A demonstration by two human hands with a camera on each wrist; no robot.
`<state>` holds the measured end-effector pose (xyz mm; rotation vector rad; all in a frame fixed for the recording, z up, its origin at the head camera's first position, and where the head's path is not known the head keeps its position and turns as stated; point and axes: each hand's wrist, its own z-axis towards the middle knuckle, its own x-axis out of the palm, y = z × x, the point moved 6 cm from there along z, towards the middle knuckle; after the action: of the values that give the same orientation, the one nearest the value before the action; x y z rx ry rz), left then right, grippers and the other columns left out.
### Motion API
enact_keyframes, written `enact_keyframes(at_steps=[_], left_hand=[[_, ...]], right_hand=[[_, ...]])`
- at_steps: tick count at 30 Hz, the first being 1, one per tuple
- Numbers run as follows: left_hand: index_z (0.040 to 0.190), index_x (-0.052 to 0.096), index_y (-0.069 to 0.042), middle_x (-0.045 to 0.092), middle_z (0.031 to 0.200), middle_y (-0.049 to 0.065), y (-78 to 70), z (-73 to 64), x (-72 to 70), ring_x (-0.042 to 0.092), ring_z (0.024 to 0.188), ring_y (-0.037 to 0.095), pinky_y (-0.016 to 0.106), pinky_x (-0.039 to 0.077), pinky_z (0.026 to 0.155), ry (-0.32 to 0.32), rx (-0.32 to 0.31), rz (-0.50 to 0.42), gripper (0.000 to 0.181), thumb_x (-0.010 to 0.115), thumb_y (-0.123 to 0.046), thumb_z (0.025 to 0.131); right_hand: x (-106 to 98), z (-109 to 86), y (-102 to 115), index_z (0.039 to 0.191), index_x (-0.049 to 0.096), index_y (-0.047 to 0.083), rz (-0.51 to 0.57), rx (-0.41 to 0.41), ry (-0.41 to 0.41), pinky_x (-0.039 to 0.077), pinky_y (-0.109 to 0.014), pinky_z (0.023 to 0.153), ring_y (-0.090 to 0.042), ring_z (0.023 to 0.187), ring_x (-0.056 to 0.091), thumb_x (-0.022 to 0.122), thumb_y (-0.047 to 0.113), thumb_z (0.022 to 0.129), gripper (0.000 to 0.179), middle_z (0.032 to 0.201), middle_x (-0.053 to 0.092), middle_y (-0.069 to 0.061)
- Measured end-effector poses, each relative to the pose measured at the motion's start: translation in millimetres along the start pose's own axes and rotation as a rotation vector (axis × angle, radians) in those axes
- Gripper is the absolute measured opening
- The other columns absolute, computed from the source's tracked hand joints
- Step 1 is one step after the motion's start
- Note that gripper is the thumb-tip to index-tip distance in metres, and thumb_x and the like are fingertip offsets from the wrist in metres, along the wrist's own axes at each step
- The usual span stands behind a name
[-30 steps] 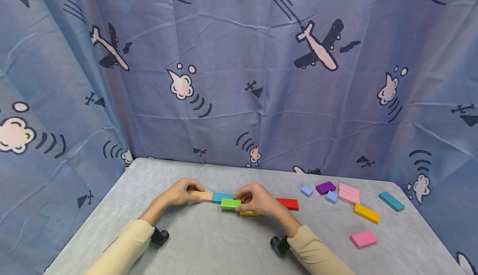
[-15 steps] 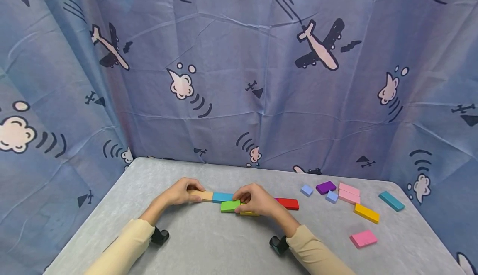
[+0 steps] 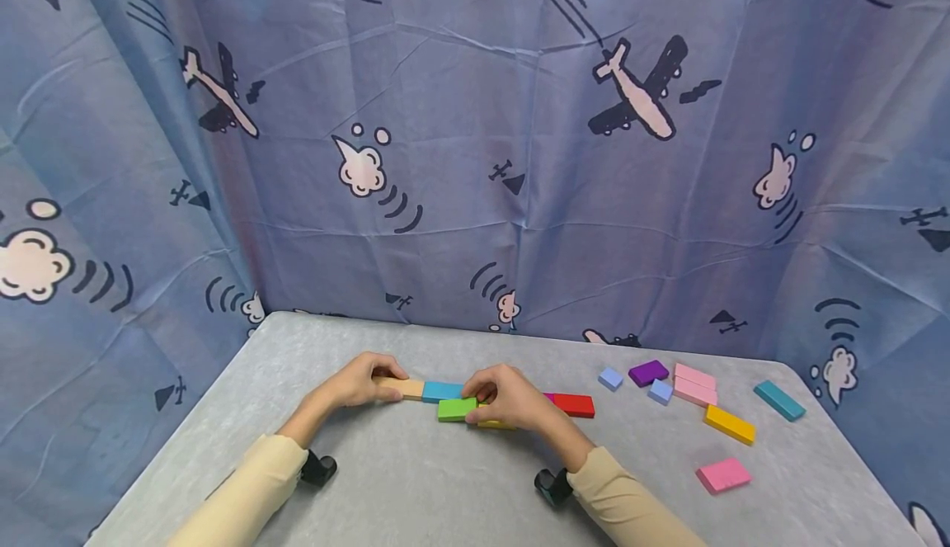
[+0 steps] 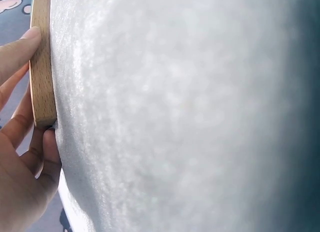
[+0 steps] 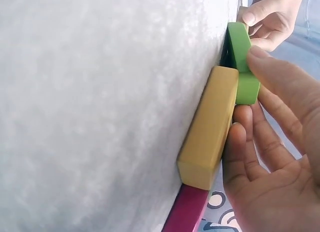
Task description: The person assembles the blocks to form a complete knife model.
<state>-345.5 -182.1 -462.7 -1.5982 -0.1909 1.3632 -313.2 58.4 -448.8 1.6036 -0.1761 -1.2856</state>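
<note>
Clamping the bright-green rectangular block (image 3: 456,410) between thumb and fingers of the right hand (image 3: 512,398), with the yellow rectangular block (image 5: 207,122) beside them; pinching the tan wooden bar (image 4: 42,67) in the left hand (image 3: 366,380). Now, lower gently, nudge nothing alongside!

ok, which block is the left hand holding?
The left hand grips the tan wooden block at the row's left end, beside the blue block; no other block is in that grip.
</note>
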Motion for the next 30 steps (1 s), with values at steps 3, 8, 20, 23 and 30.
enact_keyframes(at_steps=[3,8,20,23,30], left_hand=[[0.102,0.076,-0.003,0.071,0.095,0.001,-0.2,-0.1,0.2,0.061,0.086,0.016,0.032,0.050,0.079,0.004,-0.002,-0.001,0.020,0.084,-0.004,0.083],[0.102,0.076,-0.003,0.071,0.095,0.001,-0.5,-0.2,0.4,0.062,0.086,0.016,0.032,0.050,0.078,0.003,-0.003,0.001,0.020,0.084,-0.004,0.083],[0.102,0.076,-0.003,0.071,0.096,0.001,0.9,1.2,0.2,0.061,0.087,0.017,0.033,0.049,0.079,0.001,-0.006,0.001,0.021,0.084,-0.005,0.083],[0.102,0.076,-0.004,0.071,0.096,0.001,0.9,1.2,0.1,0.061,0.087,0.018,0.034,0.049,0.080,0.001,-0.006,0.004,0.021,0.084,-0.005,0.083],[0.103,0.076,-0.004,0.071,0.097,0.001,-0.4,0.3,0.0,0.062,0.090,0.019,0.037,0.049,0.084,-0.002,-0.007,0.016,0.020,0.084,-0.006,0.084]], right_hand=[[1,0.6,-1,0.102,0.076,0.001,-0.002,0.001,0.005,0.051,-0.029,0.075,-0.025,0.087,0.063,0.087,0.002,0.079,0.025,0.094,0.071,-0.006],[2,1.7,-4,0.100,0.075,0.002,-0.004,-0.002,0.008,0.051,-0.029,0.075,-0.022,0.086,0.062,0.088,0.002,0.078,0.026,0.092,0.069,-0.004],[0,1.7,-4,0.102,0.074,0.003,0.017,0.006,0.028,0.052,-0.033,0.078,-0.019,0.087,0.061,0.086,0.001,0.080,0.025,0.093,0.067,0.000],[-3,-0.3,-1,0.103,0.074,0.001,0.038,-0.013,0.020,0.053,-0.034,0.079,-0.022,0.088,0.063,0.084,0.000,0.081,0.024,0.096,0.069,-0.004],[-20,-9.3,-1,0.109,0.073,-0.001,0.112,-0.053,-0.023,0.053,-0.037,0.084,-0.029,0.095,0.064,0.080,0.004,0.087,0.023,0.106,0.070,-0.011]])
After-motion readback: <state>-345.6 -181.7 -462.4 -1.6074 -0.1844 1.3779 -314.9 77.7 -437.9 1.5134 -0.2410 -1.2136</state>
